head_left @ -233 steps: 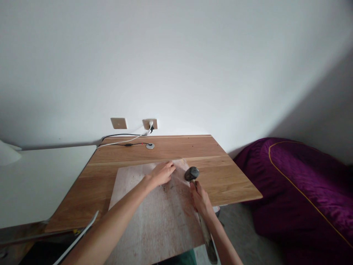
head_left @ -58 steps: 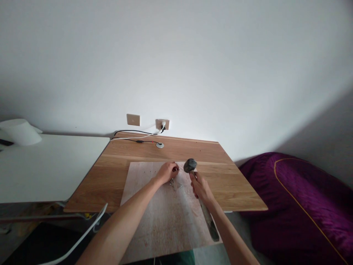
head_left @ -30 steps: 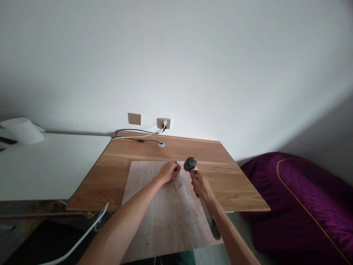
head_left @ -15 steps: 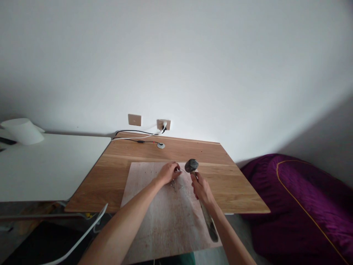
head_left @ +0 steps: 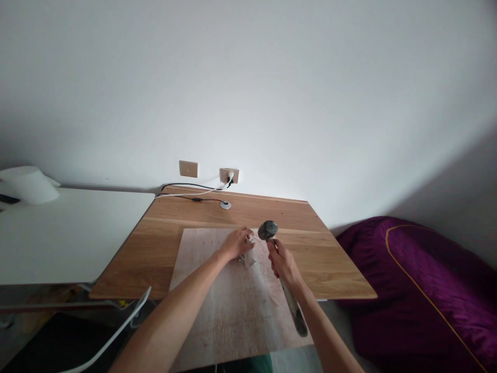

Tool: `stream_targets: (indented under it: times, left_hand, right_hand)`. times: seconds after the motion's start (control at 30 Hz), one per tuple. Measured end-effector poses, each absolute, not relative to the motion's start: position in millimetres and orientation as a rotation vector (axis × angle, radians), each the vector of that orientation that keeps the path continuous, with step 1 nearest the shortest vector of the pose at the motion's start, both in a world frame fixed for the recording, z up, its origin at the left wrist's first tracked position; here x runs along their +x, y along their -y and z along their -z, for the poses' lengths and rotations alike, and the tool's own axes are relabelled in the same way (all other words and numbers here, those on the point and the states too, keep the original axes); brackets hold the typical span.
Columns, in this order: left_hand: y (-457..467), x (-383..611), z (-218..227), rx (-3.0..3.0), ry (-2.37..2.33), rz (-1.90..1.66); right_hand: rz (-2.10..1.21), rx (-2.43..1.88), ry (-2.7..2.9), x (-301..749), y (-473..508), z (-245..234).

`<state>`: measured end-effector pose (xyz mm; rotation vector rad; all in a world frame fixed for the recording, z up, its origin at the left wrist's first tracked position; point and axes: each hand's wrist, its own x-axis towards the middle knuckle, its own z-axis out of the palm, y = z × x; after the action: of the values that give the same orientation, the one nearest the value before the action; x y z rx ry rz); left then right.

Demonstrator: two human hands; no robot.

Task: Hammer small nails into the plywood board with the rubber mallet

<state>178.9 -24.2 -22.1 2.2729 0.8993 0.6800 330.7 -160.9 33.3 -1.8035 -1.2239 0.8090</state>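
Note:
My right hand [head_left: 282, 261] is wrapped round the handle of a hammer [head_left: 267, 230] near its dark, blunt head. Its long, worn handle slants down beneath my right forearm toward the near edge of a pale wooden board [head_left: 217, 321]. My left hand [head_left: 236, 244] rests on the far part of this board, just left of the hammer head. Its thumb and fingers are pinched together at something small and pale, too small to name. Several thin metal pieces [head_left: 248, 262], which look like nails, lie loose on the board below my left fingers.
The board lies on a wooden table [head_left: 330, 259] against a white wall. Cables [head_left: 182, 194] run along the table's back to a wall socket [head_left: 230, 176]. A white table [head_left: 77, 233] adjoins on the left. A purple covered heap [head_left: 419, 290] stands on the right.
My left fingers have shifted slightly, with more of the small pale thing showing. The hammer is almost where it was, and the whole view has slid a little.

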Motion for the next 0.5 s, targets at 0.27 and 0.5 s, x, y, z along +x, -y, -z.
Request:
stream_targets:
  times: [0.27,0.5]
  left_hand:
    - [27.1,177.5,20.7,2.275,-0.916,-0.726]
    - [25.7,176.6,16.8,2.276,-0.886,-0.678]
  right_hand:
    - [-0.859,-1.852,1.268,321.2,151.5,-29.4]
    - [-0.802,-1.818,1.134,336.0,162.9,-31.3]
